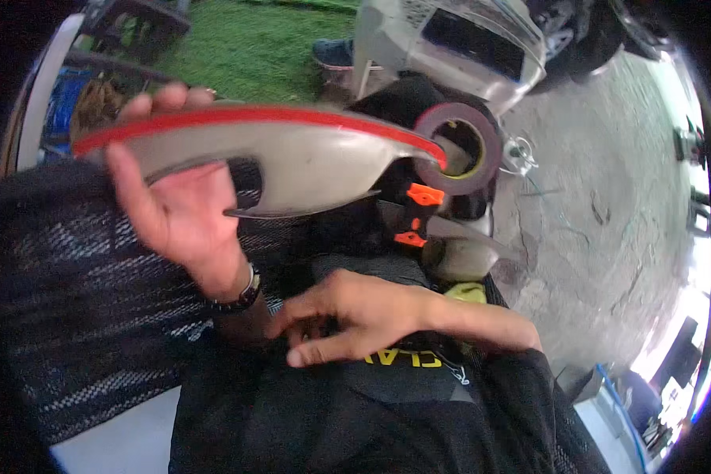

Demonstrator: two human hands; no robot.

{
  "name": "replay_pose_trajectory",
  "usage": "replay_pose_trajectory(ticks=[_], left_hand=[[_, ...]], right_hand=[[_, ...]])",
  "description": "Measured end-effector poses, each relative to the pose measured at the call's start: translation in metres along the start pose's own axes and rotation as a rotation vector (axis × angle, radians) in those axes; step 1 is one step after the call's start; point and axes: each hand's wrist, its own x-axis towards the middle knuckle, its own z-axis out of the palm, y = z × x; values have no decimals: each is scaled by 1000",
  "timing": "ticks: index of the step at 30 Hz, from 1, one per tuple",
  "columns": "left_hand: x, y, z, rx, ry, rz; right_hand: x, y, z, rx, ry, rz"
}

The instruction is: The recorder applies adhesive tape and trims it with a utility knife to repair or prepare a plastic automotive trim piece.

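My left hand (193,209), with a watch (249,288) at the wrist, grips the left end of a long, curved beige plastic trim panel (316,162). A red strip of tape (253,117) runs along its upper edge, and a cut-out shows my palm. The panel's narrow right tip overlaps a roll of tape (490,150). My right hand (355,312) is in front of my torso, fingers bent, thumb apart, nothing visible in it. Beyond it lie a black-and-orange tool (415,225) and a smaller beige piece (462,261), partly covered.
Black woven mesh (79,261) spreads at left. A pale plastic chair or stool (399,47) and a dark shoe (336,54) are at the back, on green turf (253,47). Grey concrete floor (592,213) lies at right, with a thin cable (557,209) across it.
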Motion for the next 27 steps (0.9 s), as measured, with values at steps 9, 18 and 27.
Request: replay_pose_trajectory(ticks=[9, 18, 27], left_hand=[[24, 39, 19, -175, -497, -250], [1, -25, 17, 771, -173, -204], [14, -59, 36, 608, -83, -359]], right_hand=[[-40, -65, -32, -419, 9, -191], [-80, -53, -84, -999, 713, 277], [-50, -5, -97, -1310, 804, 553]])
